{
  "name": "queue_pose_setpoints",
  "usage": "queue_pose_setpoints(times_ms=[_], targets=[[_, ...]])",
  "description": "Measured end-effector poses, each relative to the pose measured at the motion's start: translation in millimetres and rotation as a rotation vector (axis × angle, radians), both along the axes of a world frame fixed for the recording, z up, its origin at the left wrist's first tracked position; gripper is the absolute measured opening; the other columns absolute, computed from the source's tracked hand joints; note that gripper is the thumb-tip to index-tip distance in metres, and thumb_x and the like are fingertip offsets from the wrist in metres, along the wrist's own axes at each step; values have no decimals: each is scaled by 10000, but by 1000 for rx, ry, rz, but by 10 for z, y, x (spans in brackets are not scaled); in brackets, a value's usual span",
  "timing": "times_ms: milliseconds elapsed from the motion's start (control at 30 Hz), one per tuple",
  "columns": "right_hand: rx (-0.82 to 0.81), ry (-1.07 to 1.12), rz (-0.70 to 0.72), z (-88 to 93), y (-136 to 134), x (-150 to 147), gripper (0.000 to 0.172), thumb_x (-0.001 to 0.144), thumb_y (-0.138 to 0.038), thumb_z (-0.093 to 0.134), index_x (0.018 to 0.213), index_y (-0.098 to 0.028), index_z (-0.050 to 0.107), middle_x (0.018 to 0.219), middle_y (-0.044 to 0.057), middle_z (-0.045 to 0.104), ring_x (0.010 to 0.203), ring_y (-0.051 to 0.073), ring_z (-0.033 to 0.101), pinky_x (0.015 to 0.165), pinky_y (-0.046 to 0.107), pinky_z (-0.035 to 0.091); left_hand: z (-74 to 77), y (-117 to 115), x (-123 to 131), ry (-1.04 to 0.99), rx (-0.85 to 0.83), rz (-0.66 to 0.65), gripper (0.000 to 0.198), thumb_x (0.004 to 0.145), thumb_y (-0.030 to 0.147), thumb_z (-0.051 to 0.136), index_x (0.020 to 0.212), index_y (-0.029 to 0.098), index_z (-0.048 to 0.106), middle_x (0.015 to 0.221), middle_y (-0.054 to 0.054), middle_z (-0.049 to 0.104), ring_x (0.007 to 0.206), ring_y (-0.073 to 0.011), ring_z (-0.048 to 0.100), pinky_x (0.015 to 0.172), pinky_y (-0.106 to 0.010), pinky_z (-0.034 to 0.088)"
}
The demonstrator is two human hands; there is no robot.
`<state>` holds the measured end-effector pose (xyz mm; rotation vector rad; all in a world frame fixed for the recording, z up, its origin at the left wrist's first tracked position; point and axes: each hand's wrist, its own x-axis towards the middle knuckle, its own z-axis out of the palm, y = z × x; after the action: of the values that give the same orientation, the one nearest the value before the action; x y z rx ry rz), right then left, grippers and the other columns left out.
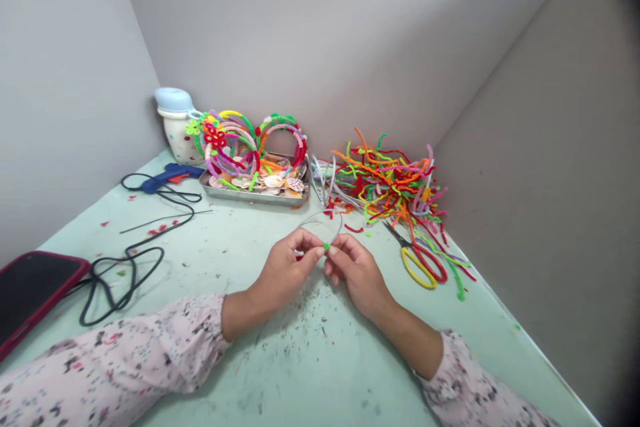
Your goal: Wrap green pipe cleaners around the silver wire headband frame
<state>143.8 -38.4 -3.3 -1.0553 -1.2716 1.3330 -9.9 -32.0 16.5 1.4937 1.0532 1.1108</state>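
Note:
Both of my hands meet over the middle of the table around a thin pale headband [342, 219], whose narrow loop arcs up behind my fingers. A small tuft of green pipe cleaner [327, 246] shows between the two thumb tips. My left hand [287, 265] is closed in a pinch on the band at the tuft's left side. Thumb and forefinger of my right hand [361, 275] press together on the green pipe cleaner, its other fingers curled beneath. The ends of the band are hidden by my fingers. A bit of red shows under my left fingers.
Scissors [419, 263] lie right of my hands, before a heap of coloured pipe cleaners [395, 180]. Behind stands a metal tray [255, 197] with shells and decorated headbands [233, 147]. Leftward are a blue glue gun [167, 175], black cord [133, 260], phone [43, 287] and lidded cup [177, 130].

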Motion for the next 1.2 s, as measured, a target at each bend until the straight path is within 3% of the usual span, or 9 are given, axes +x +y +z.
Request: queue_pose_setpoints(times_ms=[667,933,1200], targets=[[-42,-72,-10,-21,4,3,251,852,-399,560,728,-182,544,542,-31,587,436,85,456,455,210,342,-73,-6,-19,328,236,41,111,823,194,523,794,181,629,783,-13,658,768,-152,583,677,-252,438],[-39,-1,-2,-13,15,31,193,830,-338,594,725,-180,556,550,-35,586,476,87,479,498,210,361,-75,-24,-7,224,189,-20,110,838,203,511,800,173,610,736,-3,650,693,-135,589,632,-236,431],[-77,102,-2,-82,52,33,260,831,-423,601,744,-179,582,598,-14,592,490,95,500,459,205,381,-109,-1,-12,274,224,-12,107,853,241,516,860,190,610,831,-21,661,793,-159,595,715,-268,458]])
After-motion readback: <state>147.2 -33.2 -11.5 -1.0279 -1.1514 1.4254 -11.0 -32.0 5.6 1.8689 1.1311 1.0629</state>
